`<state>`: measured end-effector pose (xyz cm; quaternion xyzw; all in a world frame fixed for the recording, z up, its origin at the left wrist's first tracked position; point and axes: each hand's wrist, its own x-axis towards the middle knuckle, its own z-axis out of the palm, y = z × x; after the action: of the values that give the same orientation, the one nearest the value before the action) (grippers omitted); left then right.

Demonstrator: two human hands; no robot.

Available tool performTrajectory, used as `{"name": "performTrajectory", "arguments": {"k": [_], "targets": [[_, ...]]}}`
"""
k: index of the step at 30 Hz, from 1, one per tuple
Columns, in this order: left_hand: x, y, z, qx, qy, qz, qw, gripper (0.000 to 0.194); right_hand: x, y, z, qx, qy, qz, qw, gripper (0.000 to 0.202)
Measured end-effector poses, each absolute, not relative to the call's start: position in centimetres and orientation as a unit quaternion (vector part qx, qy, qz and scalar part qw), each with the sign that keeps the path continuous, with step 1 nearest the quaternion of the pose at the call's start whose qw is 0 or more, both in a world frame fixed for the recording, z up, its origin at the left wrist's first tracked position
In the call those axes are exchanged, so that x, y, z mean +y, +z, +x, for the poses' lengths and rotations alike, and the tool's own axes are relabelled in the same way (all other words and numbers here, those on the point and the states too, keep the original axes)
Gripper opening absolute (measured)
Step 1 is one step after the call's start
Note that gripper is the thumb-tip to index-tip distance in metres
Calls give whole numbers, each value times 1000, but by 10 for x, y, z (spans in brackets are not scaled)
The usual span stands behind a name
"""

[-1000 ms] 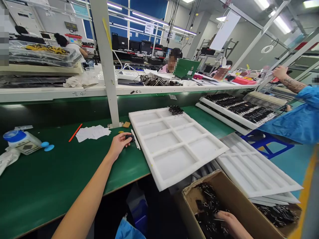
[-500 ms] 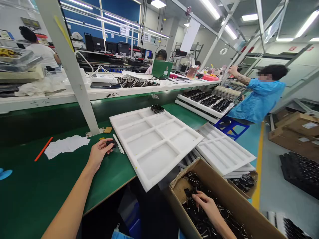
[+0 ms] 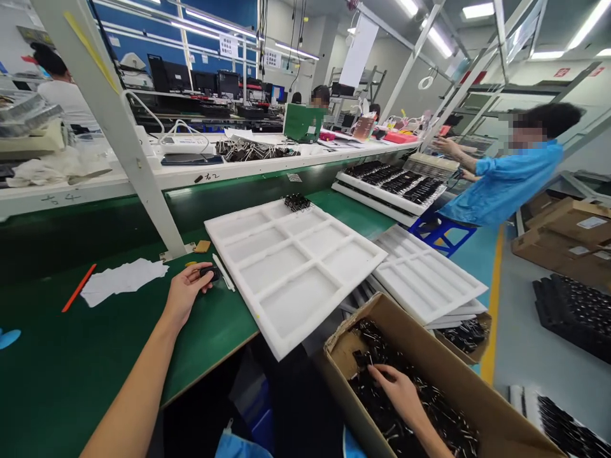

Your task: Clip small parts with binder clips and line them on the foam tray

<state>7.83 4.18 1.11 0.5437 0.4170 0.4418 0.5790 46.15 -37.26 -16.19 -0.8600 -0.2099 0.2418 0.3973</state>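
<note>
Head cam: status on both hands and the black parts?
Left hand holds a small black part over the green table. Right hand inside the cardboard box, at the black parts; grip unclear. Nothing visibly blocking either hand.

Tray (image 3: 281, 264) (foam, perhaps) on green bench (image 3: 114, 337)
</note>
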Motion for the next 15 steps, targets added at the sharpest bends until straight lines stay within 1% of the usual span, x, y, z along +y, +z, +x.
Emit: {"name": "performTrajectory", "arguments": {"k": [2,5,7,9,11,15], "targets": [[41,11,78,419,440,542,580,67,-373,-160,462,-174,264,-840,441,55],[41,9,77,415,437,549,579,66,-370,-146,471,-63,270,-759,589,50],[42,8,77,411,434,554,580,66,-365,-126,480,-12,258,-680,687,45],[42,9,77,412,432,555,579,68,-354,-95,488,-11,256,-616,745,39],[41,10,78,414,433,554,578,71,-335,-59,489,-47,288,-585,756,36],[39,14,79,418,436,550,577,72,-273,6,464,-187,386,-546,720,39]]}}
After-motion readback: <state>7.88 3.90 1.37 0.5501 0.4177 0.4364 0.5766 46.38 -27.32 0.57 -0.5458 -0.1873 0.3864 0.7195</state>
